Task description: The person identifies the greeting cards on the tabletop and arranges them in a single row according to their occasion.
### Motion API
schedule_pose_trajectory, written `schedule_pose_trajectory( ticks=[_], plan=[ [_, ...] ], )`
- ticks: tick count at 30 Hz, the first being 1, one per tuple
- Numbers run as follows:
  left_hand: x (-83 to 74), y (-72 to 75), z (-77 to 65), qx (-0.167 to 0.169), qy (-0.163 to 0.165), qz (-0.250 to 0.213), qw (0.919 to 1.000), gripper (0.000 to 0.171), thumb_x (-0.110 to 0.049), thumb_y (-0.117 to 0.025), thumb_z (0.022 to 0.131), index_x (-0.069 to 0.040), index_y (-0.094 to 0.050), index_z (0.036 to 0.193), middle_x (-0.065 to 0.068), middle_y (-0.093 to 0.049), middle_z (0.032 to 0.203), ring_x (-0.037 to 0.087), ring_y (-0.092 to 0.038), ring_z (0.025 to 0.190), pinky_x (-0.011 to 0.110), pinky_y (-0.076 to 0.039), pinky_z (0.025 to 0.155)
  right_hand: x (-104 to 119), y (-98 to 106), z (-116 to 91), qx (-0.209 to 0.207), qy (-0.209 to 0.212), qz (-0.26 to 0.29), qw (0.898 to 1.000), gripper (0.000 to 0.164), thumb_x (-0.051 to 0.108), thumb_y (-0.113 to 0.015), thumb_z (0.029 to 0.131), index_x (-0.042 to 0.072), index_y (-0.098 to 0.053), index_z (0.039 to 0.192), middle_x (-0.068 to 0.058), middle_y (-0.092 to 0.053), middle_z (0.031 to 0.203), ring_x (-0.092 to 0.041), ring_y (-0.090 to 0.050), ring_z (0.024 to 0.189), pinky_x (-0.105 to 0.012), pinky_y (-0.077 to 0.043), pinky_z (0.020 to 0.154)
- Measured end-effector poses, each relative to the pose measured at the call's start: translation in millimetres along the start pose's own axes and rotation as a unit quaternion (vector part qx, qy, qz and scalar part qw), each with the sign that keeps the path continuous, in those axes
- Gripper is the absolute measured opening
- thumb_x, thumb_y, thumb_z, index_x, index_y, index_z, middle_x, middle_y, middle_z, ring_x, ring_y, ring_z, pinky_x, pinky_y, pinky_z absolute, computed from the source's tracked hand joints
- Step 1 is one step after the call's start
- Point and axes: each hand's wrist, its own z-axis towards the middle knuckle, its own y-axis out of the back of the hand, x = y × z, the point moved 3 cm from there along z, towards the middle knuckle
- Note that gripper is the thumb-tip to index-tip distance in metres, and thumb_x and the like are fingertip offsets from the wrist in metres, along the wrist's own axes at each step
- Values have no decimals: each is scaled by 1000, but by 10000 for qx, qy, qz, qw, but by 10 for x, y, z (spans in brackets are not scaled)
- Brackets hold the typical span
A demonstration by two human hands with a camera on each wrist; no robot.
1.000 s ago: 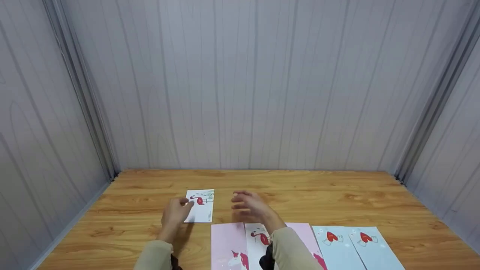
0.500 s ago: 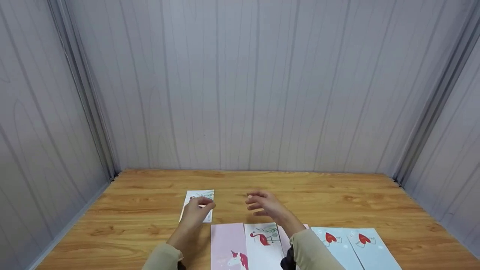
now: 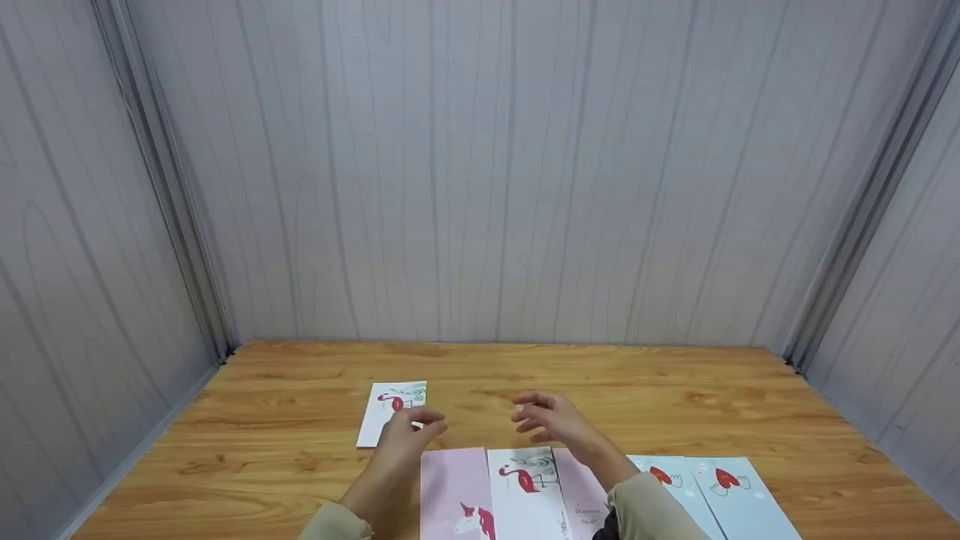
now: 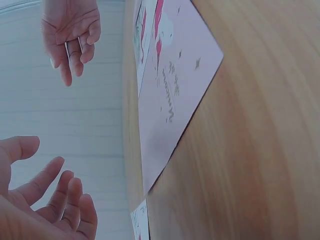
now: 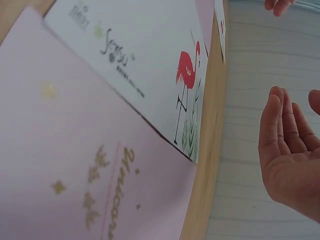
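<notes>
My left hand [image 3: 405, 436] hovers with relaxed fingers over the near right corner of a white flamingo card [image 3: 379, 420], holding nothing. To the right, my right hand [image 3: 566, 427] hangs in the air above the row of cards, its fingers loosely bent and nothing between them. Beneath the hands lie a pink unicorn card [image 3: 454, 480], a second flamingo card [image 3: 525, 506] and another pink card [image 3: 581, 491], partly hidden by the right forearm. In the left wrist view, the left hand [image 4: 55, 205] faces the right one with spread fingers. The right wrist view shows the right palm [image 5: 290, 160] bare.
Two pale blue cards with red winged hearts continue the row on the right; the outer blue card [image 3: 746, 499] is in fuller view. A wood-grain table [image 3: 660, 397] bears everything. Pale panelled walls [image 3: 480, 187] rise at its back and sides.
My left hand has moved rightward across the separate flamingo card, uncovering its left part. My right hand has shifted right and slightly nearer, exposing the flamingo card in the row.
</notes>
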Motion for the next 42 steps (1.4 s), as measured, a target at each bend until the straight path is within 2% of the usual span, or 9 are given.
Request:
schedule_pose_trajectory(
  ticks=[5,12,19,23,25,30,35,42],
  plan=[
    [-41,-77,32,208,-471,701,9962,23,-13,-62,84,5,-64,99,4,-60,86,18,-54,78,31,-44,66,-21,80,-45,-166,47,-132,9998,35,21,-54,91,-3,-53,116,-9,-62,95,-21,-60,85,-44,-47,79],
    [-9,-211,53,526,-774,951,9911,17,-8,-63,82,5,-66,93,5,-63,83,17,-54,76,30,-45,64,-98,213,-97,-345,-53,-300,9989,30,18,-54,90,-3,-57,111,-7,-61,90,-18,-58,79,-35,-49,71],
    [20,-366,84,878,-423,977,9904,16,-8,-65,81,3,-67,93,3,-62,82,15,-54,75,31,-46,66,-188,307,-142,-414,-232,-582,9972,33,15,-55,89,-8,-56,112,-8,-60,87,-16,-55,74,-29,-49,64],
    [21,-445,105,891,-272,1220,9881,15,-8,-66,80,1,-67,91,3,-60,80,15,-53,73,31,-46,65,-247,341,-146,-524,-423,-846,9941,30,13,-56,88,-8,-58,109,-6,-59,84,-14,-52,68,-27,-47,59],
    [18,-471,109,830,-339,1322,9872,13,-8,-66,79,1,-67,89,3,-60,79,15,-53,72,30,-46,64,-275,358,-142,-521,-505,-971,9926,29,12,-57,87,-7,-59,108,-5,-58,82,-13,-50,65,-26,-46,57],
    [36,-505,137,615,-720,1498,9842,9,-6,-66,77,1,-67,84,3,-59,74,15,-52,68,29,-44,60,-334,397,-136,-391,-553,-893,9937,28,11,-56,86,-7,-59,108,-5,-60,80,-11,-49,57,-24,-41,52],
    [51,-543,189,555,-523,1668,9830,10,-6,-65,78,0,-66,86,3,-57,76,17,-52,71,33,-44,63,-339,434,-149,-381,-604,-1021,9922,26,11,-56,87,-7,-60,106,-6,-62,79,-11,-47,55,-24,-40,50],
    [44,-630,249,680,-568,1900,9778,8,-6,-68,76,-2,-63,81,2,-56,72,17,-51,67,32,-43,60,-344,430,-125,-462,-641,-1375,9874,21,7,-56,86,-5,-63,101,-4,-60,75,-8,-44,51,-22,-38,48]
  ],
)
